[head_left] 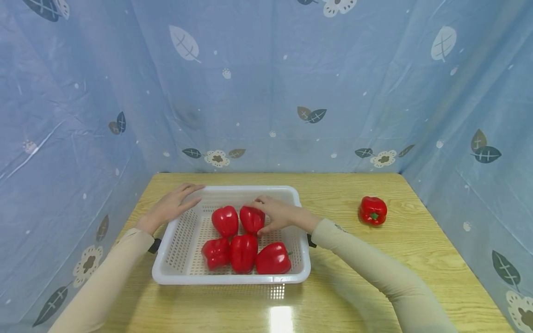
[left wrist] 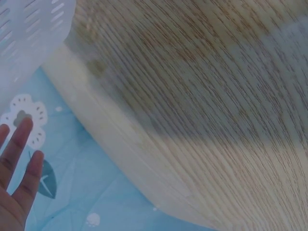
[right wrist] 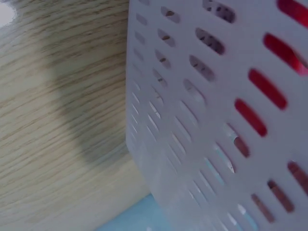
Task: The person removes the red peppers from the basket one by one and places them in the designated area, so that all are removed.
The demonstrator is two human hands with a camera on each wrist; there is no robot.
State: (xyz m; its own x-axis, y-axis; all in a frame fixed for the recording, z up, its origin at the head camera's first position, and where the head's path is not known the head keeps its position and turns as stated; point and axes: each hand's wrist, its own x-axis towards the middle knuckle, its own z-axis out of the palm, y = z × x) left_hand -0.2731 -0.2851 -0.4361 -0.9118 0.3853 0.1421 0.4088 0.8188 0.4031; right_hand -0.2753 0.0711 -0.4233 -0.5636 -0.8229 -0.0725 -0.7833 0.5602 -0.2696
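A white slotted plastic basket [head_left: 231, 279] holds several red bell peppers; three lie along its near side, two farther back. My right hand [head_left: 278, 213] reaches over the basket's right side and grips the back right bell pepper [head_left: 251, 220], fingers over its top and thumb at its near side. In the right wrist view the basket wall [right wrist: 187, 144] hides most of that hand, and red shows through the slots. My left hand [head_left: 170, 206] is at the basket's back left, fingers stretched out and holding nothing. Its spread fingers [left wrist: 31, 173] show in the left wrist view.
One more red bell pepper [head_left: 373, 211] sits on the wooden table [head_left: 345, 185], right of the basket, its green stem toward me. A blue patterned curtain [head_left: 266, 83] encloses the table at the back and both sides.
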